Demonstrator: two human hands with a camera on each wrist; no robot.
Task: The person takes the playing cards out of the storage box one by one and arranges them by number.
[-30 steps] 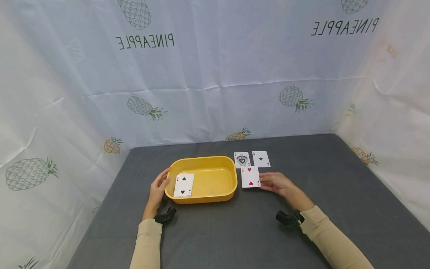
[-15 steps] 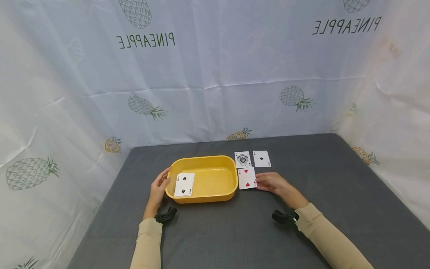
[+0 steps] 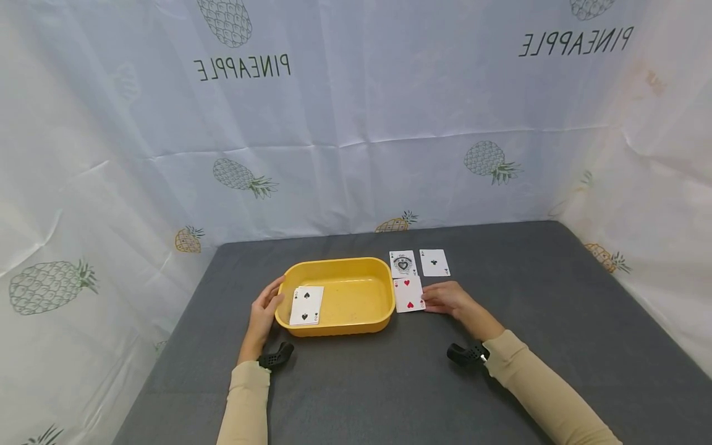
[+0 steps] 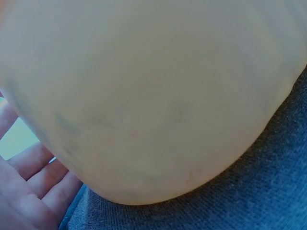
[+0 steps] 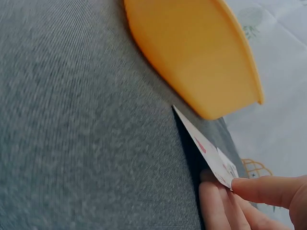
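Observation:
My left hand [image 3: 263, 309] holds the left end of a yellow plastic tub [image 3: 361, 303], its thumb at the rim. Straight fingers lie against the outer wall in the left wrist view, their tips hidden behind it. My right hand [image 3: 447, 299] pinches the right edge of a two of hearts playing card [image 3: 408, 295], face up just right of the tub. In the right wrist view the thumb is on top of this card and the fingers are underneath, so it slants with the held edge raised. A two of spades [image 3: 306, 305] lies face up inside the tub at its left, over another card's edge.
Behind the two of hearts, an ace of spades [image 3: 403, 264] and an ace of clubs [image 3: 435, 262] lie face up on the grey cloth-covered table [image 3: 356, 383]. A white pineapple-print curtain [image 3: 345, 179] hangs along the back and both sides.
My right hand has drawn the two of hearts a little left, toward the tub, and the card has tilted slightly. My left hand and the tub have stayed in place.

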